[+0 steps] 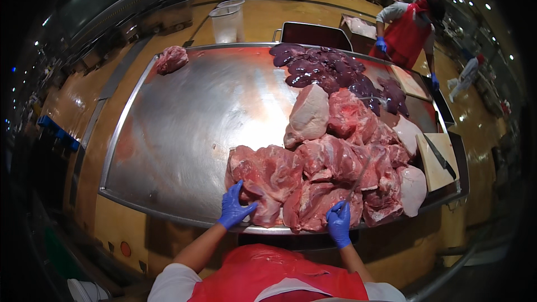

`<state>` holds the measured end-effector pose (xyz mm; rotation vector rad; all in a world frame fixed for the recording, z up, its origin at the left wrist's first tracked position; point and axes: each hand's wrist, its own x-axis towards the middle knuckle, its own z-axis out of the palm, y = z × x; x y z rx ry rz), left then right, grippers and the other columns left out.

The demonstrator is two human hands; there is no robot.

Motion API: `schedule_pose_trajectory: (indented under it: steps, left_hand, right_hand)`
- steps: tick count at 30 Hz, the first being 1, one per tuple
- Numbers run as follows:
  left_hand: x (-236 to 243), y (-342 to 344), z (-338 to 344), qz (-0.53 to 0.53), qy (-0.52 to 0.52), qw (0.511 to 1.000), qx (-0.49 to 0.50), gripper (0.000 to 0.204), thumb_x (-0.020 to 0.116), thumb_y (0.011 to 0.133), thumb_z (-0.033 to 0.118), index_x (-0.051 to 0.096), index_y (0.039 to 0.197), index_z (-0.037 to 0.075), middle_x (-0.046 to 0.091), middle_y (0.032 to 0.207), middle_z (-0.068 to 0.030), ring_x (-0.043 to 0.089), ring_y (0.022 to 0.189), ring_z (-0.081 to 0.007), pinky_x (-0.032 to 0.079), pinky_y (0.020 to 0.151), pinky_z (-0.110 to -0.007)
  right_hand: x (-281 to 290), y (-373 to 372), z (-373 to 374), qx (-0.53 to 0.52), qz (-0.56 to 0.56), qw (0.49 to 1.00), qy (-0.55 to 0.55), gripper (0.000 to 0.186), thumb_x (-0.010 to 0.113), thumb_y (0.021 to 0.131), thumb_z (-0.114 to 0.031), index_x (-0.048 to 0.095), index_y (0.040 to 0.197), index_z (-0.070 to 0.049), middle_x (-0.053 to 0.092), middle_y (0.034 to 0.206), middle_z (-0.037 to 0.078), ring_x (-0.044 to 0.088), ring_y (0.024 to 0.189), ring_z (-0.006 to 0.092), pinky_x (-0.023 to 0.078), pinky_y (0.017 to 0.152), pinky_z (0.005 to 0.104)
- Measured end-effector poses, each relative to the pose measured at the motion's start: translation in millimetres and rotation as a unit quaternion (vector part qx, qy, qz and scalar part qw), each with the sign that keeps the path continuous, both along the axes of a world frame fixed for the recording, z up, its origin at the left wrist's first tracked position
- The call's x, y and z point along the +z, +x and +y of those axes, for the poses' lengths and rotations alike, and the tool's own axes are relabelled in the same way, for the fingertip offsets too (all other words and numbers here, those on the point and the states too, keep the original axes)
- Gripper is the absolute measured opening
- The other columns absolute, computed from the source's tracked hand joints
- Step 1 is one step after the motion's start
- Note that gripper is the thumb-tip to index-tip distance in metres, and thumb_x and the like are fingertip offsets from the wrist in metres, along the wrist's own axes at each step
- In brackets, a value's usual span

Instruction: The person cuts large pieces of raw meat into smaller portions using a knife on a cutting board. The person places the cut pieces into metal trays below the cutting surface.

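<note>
My left hand (235, 208), in a blue glove, lies with thumb and fingers spread against the near edge of a large raw meat cut (268, 170). Closed around a handle, my right hand (338, 225) holds a knife (358, 182). Its thin blade points up and away over the neighbouring cut (321, 207); I cannot tell whether it touches the meat. More pink cuts (349, 114) are heaped behind and to the right, some with pale fat or skin (309, 116). All of this rests on a steel table (184, 134).
Dark livers (319, 67) are piled at the far side. A lone meat piece (172, 60) sits at the far left corner. Another knife (441, 156) lies on a cutting board (430, 173) at right. Beyond stand clear bins (225, 24), a dark tub (316, 36) and a co-worker in a red apron (400, 33).
</note>
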<state>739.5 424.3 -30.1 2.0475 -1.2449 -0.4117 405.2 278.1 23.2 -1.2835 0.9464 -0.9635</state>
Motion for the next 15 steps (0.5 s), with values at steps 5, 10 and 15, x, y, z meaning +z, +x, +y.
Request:
schedule_pose_trajectory:
  steps: [5, 10, 15]
  left_hand:
    - [23.3, 30.6, -16.9, 0.130, 0.081, 0.987, -0.054, 0.076, 0.069, 0.085, 0.047, 0.037, 0.144, 0.010, 0.049, 0.141, -0.0188, 0.050, 0.129, -0.0354, 0.044, 0.105, -0.043]
    - [61.3, 94.9, 11.9, 0.396, 0.154, 0.872, -0.244, 0.055, 0.068, 0.087, 0.043, 0.058, 0.128, 0.007, 0.066, 0.110, -0.0148, 0.063, 0.101, -0.0309, 0.050, 0.093, -0.045]
    - [-7.0, 235.6, 150.7, -0.167, -0.085, 0.966, 0.180, 0.034, 0.069, 0.081, 0.022, 0.066, 0.111, 0.006, 0.067, 0.095, -0.0140, 0.063, 0.095, -0.0336, 0.049, 0.090, -0.043]
  right_hand:
    - [10.5, 40.9, -17.7, -0.151, 0.002, 0.988, -0.033, 0.025, 0.048, 0.077, 0.012, 0.045, 0.090, -0.009, 0.045, 0.071, 0.000, 0.044, 0.058, 0.0073, 0.038, 0.050, 0.0208]
    - [9.6, 136.1, -39.1, -0.143, -0.095, 0.979, -0.108, 0.015, 0.049, 0.084, 0.003, 0.043, 0.087, -0.011, 0.041, 0.068, -0.003, 0.040, 0.056, 0.0063, 0.035, 0.048, 0.0210]
    - [103.3, 332.6, -120.6, -0.163, -0.123, 0.941, -0.268, 0.017, 0.055, 0.096, -0.020, 0.045, 0.084, -0.013, 0.042, 0.067, -0.005, 0.037, 0.056, 0.0045, 0.030, 0.050, 0.0218]
